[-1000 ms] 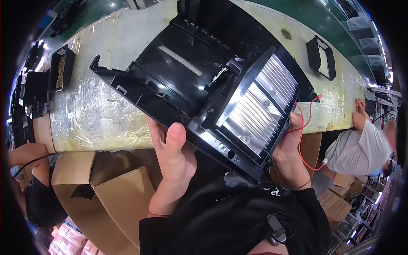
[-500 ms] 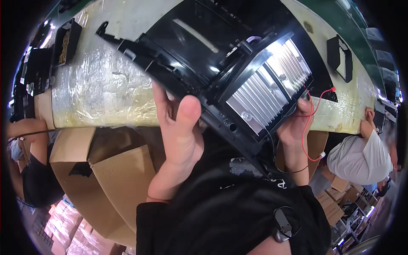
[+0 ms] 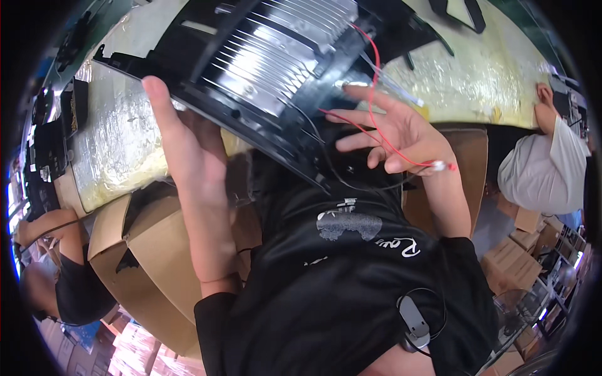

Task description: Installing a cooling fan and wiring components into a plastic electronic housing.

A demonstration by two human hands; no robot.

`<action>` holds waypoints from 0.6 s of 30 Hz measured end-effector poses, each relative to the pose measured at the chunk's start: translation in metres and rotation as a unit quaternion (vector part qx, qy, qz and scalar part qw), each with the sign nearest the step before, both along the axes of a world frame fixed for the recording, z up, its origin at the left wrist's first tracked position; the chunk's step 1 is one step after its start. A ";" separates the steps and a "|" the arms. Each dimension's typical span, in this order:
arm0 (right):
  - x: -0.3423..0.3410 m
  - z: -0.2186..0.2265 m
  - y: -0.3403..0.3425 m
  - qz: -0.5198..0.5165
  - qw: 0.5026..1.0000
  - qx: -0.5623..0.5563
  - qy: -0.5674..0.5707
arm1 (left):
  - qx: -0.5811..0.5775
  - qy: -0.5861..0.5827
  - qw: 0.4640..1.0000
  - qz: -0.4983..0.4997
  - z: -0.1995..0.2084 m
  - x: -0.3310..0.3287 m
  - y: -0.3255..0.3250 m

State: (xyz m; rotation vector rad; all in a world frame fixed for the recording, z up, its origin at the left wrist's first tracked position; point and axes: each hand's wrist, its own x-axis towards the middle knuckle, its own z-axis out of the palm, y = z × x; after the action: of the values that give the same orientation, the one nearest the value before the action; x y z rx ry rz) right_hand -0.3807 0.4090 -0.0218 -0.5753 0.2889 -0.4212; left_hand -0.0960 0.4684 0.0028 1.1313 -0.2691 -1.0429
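Note:
My left hand [image 3: 194, 153] grips the near left edge of a black plastic housing [image 3: 141, 66], thumb up along the edge, its other fingers partly hidden behind it. The housing is tilted above the table, with a shiny ribbed metal panel [image 3: 251, 72] facing me. Beside its right side is my right hand [image 3: 407, 128], fingers spread and nothing gripped. Red wires [image 3: 375, 69] hang from the housing and cross in front of that hand, a small connector [image 3: 437, 166] dangling by the wrist. A thin black wire [image 3: 338, 180] loops below.
A film-wrapped table [image 3: 119, 135] lies behind the housing. Open cardboard boxes [image 3: 160, 257] stand at its near edge on the left, with another box [image 3: 461, 169] at right. A black frame [image 3: 480, 22] sits at the far right. Co-workers' arms [image 3: 545, 109] reach in from both sides.
The housing has shifted up and left and turned. My right hand has let go of its right side and spread its fingers. My left hand has moved left with the edge.

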 end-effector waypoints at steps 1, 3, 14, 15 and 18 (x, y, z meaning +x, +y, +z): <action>-0.008 0.001 0.004 0.027 0.998 -0.039 0.048 | -0.015 -0.019 1.000 0.003 0.001 0.001 -0.003; -0.031 0.006 0.011 0.057 0.977 -0.151 0.139 | -0.027 -0.041 0.999 0.016 0.003 -0.001 -0.001; 0.009 0.023 -0.155 -0.089 0.879 -0.425 0.196 | -0.099 -0.004 0.995 -0.017 -0.002 -0.082 0.026; 0.034 0.039 -0.138 -0.022 0.912 -0.322 0.254 | -0.085 0.012 0.996 0.027 -0.005 -0.082 0.027; 0.048 0.053 -0.113 0.020 0.968 -0.209 0.134 | -0.089 0.080 0.988 0.095 0.003 -0.093 0.024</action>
State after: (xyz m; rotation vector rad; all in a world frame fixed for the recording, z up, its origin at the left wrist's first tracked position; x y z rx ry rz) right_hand -0.3325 0.2961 0.0316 -1.0546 0.4509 -0.3653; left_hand -0.1885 0.4920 0.0054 0.8891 -0.1197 -0.9154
